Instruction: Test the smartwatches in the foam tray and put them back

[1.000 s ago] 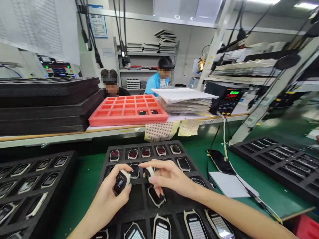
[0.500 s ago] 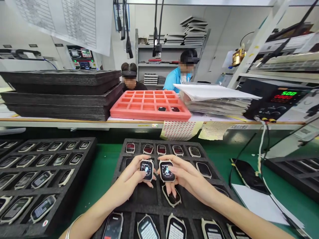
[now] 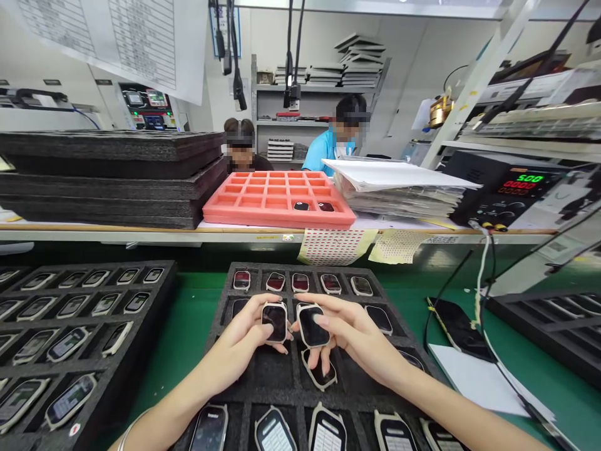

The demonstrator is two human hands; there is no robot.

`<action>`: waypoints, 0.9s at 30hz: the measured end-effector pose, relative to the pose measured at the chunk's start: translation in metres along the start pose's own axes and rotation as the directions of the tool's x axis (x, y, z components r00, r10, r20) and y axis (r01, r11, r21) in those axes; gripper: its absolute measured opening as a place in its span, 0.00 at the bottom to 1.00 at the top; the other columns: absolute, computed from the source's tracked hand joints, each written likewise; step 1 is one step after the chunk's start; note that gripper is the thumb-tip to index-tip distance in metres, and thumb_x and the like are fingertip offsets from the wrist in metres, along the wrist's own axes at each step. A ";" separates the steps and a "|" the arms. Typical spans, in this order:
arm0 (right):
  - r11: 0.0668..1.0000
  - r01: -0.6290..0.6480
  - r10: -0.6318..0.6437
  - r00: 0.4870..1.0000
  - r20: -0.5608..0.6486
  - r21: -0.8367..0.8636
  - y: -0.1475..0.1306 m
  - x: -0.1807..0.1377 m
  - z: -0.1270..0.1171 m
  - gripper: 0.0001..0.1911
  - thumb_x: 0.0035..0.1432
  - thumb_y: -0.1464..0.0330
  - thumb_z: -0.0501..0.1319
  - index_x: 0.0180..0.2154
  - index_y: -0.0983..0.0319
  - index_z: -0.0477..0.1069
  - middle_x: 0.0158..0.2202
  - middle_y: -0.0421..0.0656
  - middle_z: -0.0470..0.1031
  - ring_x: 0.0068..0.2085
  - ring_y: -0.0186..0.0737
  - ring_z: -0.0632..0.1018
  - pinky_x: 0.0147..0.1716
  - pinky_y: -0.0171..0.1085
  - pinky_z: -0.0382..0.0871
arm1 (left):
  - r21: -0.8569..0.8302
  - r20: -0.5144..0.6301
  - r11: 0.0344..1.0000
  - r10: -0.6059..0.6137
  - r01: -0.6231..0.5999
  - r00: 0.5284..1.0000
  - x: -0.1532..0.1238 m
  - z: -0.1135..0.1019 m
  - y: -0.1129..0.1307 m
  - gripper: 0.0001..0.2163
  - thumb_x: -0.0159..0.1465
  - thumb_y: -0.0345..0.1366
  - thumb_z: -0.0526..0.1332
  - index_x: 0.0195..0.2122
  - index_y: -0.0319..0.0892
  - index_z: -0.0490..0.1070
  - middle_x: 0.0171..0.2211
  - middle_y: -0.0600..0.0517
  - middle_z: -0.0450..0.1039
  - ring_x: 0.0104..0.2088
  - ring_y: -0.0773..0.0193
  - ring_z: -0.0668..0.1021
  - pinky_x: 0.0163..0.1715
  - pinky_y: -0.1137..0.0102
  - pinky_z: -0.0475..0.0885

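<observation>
Over a black foam tray, my left hand grips a smartwatch case without a strap, its screen dark and my thumb on the glass. Close beside it, my right hand is closed on a second smartwatch, thumb on its dark screen. Fingers of that right hand hang over another watch lying in a tray compartment. In the front row sit several watches with lit screens, such as a watch showing a white keypad-like page.
Another black tray full of watches lies at left. On the shelf are stacked black trays, a red foam tray and a power supply. A phone, paper and cables lie at right. Two people sit beyond the shelf.
Both held watch screens went from a lit dial face to dark. My hands keep their hold in nearly the same place; the whole view has shifted slightly.
</observation>
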State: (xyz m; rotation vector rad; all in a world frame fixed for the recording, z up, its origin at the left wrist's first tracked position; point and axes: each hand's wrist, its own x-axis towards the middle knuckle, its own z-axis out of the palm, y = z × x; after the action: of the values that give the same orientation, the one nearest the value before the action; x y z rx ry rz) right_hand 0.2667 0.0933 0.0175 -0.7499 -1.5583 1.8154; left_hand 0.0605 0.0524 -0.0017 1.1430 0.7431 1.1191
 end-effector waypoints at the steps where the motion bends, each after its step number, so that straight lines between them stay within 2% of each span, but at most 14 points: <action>1: 1.000 0.000 0.000 1.000 -0.003 -0.007 0.000 0.000 0.000 0.27 0.62 0.65 0.57 0.60 0.65 0.56 0.34 0.48 0.76 0.25 0.43 0.81 0.19 0.34 0.73 | 0.011 0.004 1.000 -0.003 0.003 1.000 0.000 0.000 0.001 0.15 0.64 0.32 0.53 0.53 0.44 0.62 0.42 0.48 0.70 0.43 0.58 0.72 0.41 0.65 0.72; 4: 1.000 0.006 -0.007 1.000 -0.012 -0.027 -0.002 -0.001 0.000 0.28 0.62 0.64 0.58 0.60 0.63 0.56 0.36 0.48 0.76 0.26 0.42 0.80 0.20 0.34 0.73 | 0.046 0.009 0.999 -0.002 0.002 1.000 0.000 0.000 0.002 0.15 0.64 0.32 0.54 0.53 0.44 0.61 0.42 0.48 0.69 0.43 0.59 0.72 0.40 0.66 0.71; 8: 0.998 0.052 -0.050 0.998 0.040 -0.037 -0.004 0.000 0.001 0.26 0.60 0.64 0.61 0.58 0.61 0.60 0.42 0.49 0.74 0.30 0.41 0.80 0.24 0.35 0.74 | 0.192 -0.017 0.981 0.020 -0.017 1.000 0.000 0.000 0.002 0.18 0.59 0.30 0.60 0.50 0.45 0.61 0.38 0.52 0.68 0.35 0.65 0.71 0.35 0.72 0.68; 12: 0.997 0.048 -0.044 0.996 0.074 -0.065 -0.004 -0.001 0.001 0.22 0.59 0.64 0.63 0.53 0.63 0.66 0.33 0.45 0.76 0.29 0.39 0.79 0.26 0.36 0.74 | 0.320 -0.017 0.947 0.037 -0.030 0.999 -0.001 -0.002 0.003 0.14 0.59 0.30 0.59 0.46 0.44 0.63 0.34 0.54 0.66 0.31 0.67 0.67 0.33 0.72 0.65; 16: 0.996 0.014 -0.006 0.995 0.096 -0.086 -0.004 -0.002 -0.001 0.18 0.59 0.66 0.63 0.50 0.64 0.69 0.27 0.43 0.76 0.26 0.36 0.77 0.28 0.35 0.73 | 0.413 0.002 0.910 0.039 -0.036 0.999 -0.003 -0.003 0.005 0.13 0.58 0.27 0.58 0.44 0.44 0.64 0.34 0.55 0.66 0.29 0.68 0.65 0.31 0.73 0.62; 21: 0.997 0.000 0.006 0.996 0.084 -0.071 -0.005 -0.002 -0.001 0.25 0.58 0.66 0.64 0.55 0.64 0.65 0.27 0.43 0.76 0.27 0.38 0.78 0.27 0.36 0.73 | 0.412 0.008 0.911 0.031 -0.032 0.999 -0.006 -0.002 0.006 0.14 0.58 0.27 0.58 0.46 0.45 0.63 0.32 0.56 0.66 0.31 0.67 0.66 0.32 0.73 0.62; 27: 0.999 -0.005 0.010 0.994 0.106 -0.052 -0.003 0.000 -0.001 0.28 0.58 0.64 0.64 0.58 0.64 0.62 0.28 0.44 0.76 0.26 0.39 0.78 0.27 0.36 0.73 | 0.405 -0.015 0.913 0.063 -0.051 0.998 -0.005 0.001 0.006 0.16 0.59 0.28 0.58 0.49 0.44 0.62 0.38 0.53 0.68 0.32 0.66 0.67 0.34 0.72 0.64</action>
State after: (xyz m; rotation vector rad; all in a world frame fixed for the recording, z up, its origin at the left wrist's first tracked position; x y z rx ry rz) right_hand 0.2682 0.0942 0.0207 -0.6943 -1.6783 1.8532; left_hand 0.0586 0.0477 0.0036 1.5080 1.0003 1.0576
